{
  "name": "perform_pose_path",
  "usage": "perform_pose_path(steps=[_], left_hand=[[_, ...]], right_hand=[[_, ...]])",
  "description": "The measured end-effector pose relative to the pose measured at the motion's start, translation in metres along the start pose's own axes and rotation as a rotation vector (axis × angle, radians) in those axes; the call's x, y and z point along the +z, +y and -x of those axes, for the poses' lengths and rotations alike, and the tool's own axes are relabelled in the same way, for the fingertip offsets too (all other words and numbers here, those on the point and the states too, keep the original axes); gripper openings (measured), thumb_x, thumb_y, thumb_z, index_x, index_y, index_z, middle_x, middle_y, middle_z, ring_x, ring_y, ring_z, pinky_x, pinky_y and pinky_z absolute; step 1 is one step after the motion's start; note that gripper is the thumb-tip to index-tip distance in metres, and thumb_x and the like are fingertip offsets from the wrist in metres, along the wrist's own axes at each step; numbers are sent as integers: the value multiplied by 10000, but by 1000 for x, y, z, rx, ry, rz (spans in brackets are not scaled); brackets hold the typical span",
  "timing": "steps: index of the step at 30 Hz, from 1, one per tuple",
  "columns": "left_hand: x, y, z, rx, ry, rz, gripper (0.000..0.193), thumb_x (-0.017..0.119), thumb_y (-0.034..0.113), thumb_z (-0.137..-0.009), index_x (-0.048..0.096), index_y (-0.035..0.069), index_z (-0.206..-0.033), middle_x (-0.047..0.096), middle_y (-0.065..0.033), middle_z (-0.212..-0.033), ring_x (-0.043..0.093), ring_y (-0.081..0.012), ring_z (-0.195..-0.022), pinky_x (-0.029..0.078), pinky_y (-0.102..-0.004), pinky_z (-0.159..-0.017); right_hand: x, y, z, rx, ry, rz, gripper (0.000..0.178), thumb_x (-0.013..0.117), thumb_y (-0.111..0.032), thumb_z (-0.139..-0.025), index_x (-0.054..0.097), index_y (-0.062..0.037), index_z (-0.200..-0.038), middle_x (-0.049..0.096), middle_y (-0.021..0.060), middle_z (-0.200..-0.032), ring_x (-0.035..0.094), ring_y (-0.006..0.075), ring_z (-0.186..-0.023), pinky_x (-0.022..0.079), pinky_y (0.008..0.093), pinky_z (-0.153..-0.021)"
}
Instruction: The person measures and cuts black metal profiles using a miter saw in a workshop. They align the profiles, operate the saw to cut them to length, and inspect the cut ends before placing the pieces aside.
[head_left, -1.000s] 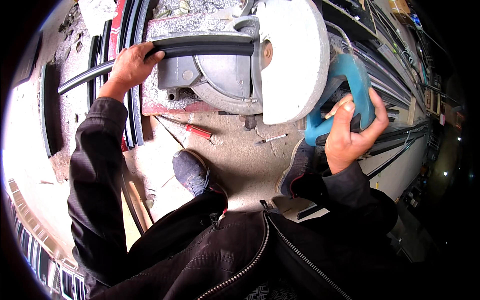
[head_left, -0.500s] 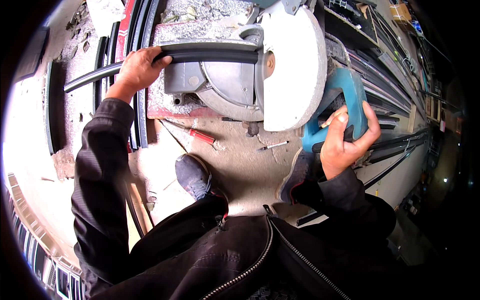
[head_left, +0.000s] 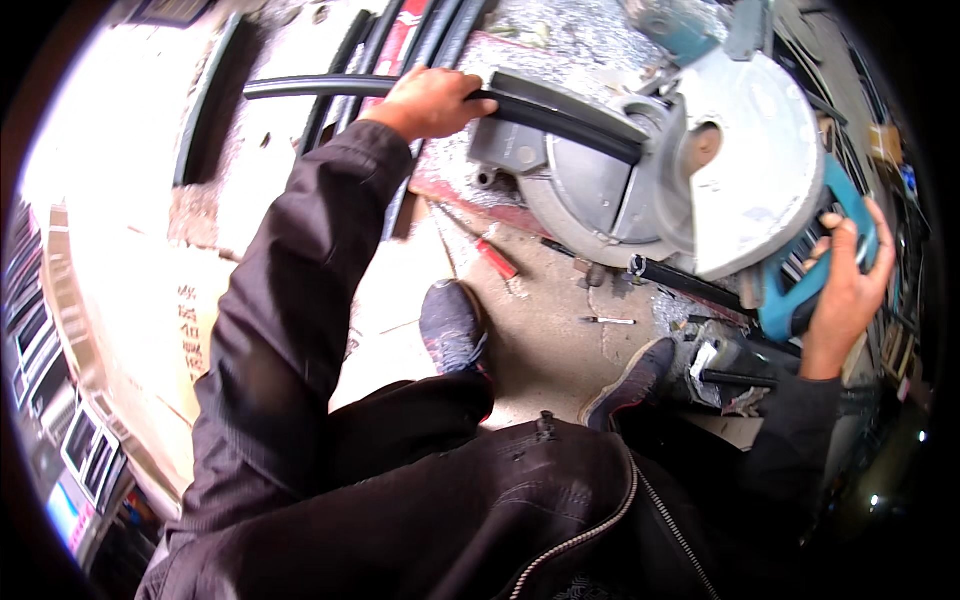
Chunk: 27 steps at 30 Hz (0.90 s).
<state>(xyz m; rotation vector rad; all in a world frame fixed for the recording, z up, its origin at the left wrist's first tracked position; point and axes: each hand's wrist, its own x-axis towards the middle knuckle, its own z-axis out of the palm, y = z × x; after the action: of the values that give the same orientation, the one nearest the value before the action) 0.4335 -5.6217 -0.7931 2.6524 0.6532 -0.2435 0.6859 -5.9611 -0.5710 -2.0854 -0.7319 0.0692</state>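
Note:
My left hand [head_left: 432, 103] is closed around a long black profile strip [head_left: 320, 86], pressing it against the grey fence of a mitre saw [head_left: 570, 190]. The strip's right end lies over the saw base, beside the slot and left of the white blade guard [head_left: 760, 170]. On the right, my right hand [head_left: 848, 285] grips the teal saw handle [head_left: 790, 300], fingers wrapped through its loop. Part of a grey disc shows at the guard's left side. Whether the strip touches the blade, I cannot tell.
More dark profiles [head_left: 462, 35] lie under the strip at left. On the floor are a red-handled screwdriver [head_left: 497, 259], a pen [head_left: 608, 321] and a black profile piece [head_left: 690, 283]. My shoes [head_left: 452, 325] stand just before the saw. Wrapped profiles [head_left: 740, 360] lie at right.
My view has swung, so the saw and both hands sit further right in it. Both hands keep their holds. More of the base slot shows between the strip's end and the guard.

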Motion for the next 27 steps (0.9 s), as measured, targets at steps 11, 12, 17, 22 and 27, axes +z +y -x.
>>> perform_pose_path(steps=[11,12,17,22,27], left_hand=[[-11,-47,216,-400,232,164,494,679,532,-952,662,38,-931,639,-186,-719,659,-352,-664,521,-464,-671],[2,-51,247,-462,280,267,497,708,525,-930,667,30,-950,644,-206,-729,667,-358,-677,518,-462,-656],[61,-37,376,-908,255,251,571,762,520,-869,667,38,-1161,726,-256,-969,720,-424,-917,562,-493,-793],[143,-35,430,-1091,160,346,509,809,454,-804,665,80,-1117,721,-238,-1012,699,-438,-973,557,-512,-823],[155,-14,443,-1299,193,351,560,845,526,-741,669,89,-1046,684,-218,-1074,661,-442,-1065,533,-529,-867]], right_hand=[[-32,17,-142,-21,-255,111,433,627,-266,-1050,555,-85,-1436,718,13,-978,597,23,-698,480,173,-561],[-31,15,-152,-20,-259,117,430,625,-267,-1050,555,-88,-1435,715,9,-973,595,22,-691,478,173,-557],[-33,28,-195,41,-317,30,453,645,-268,-1029,548,-114,-1444,696,0,-929,584,34,-655,466,190,-538],[-27,18,-194,63,-238,20,487,632,-233,-1002,512,-105,-1457,668,48,-892,599,114,-613,500,273,-524],[-3,-28,-160,39,-159,-51,549,609,-215,-985,457,-95,-1498,643,88,-833,606,184,-560,522,344,-516]])
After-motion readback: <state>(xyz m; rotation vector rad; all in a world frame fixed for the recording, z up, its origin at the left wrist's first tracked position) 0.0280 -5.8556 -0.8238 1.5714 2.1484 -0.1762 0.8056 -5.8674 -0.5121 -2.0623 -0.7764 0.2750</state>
